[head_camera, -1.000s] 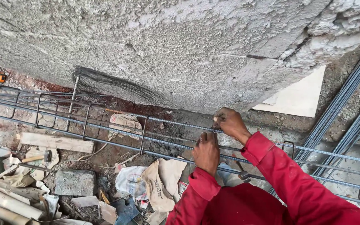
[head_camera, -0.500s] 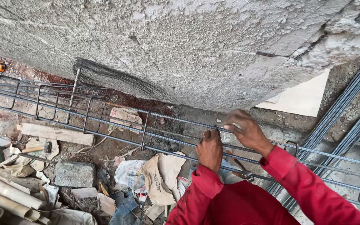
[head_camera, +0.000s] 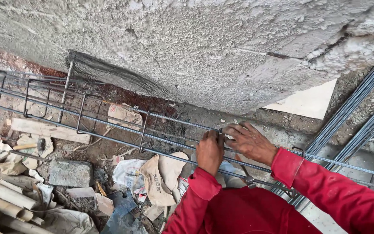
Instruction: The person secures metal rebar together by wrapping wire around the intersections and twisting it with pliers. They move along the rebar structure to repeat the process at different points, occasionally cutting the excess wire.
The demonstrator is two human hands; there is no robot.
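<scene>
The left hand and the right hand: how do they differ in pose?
The left hand is closed in a fist-like grip on the rebar cage; the right hand has its fingers more spread. The left hand points upward, the right hand sideways. Both have red sleeves and meet at one joint.

Rebar cage lies before the concrete wall, debris beneath, rebar bundle right.

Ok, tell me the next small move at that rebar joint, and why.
Probably twist the tie tight: the left hand and right hand both pinch the joint where a rectangular steel stirrup crosses the long ribbed steel bar. Any wire there is too small to see.
</scene>
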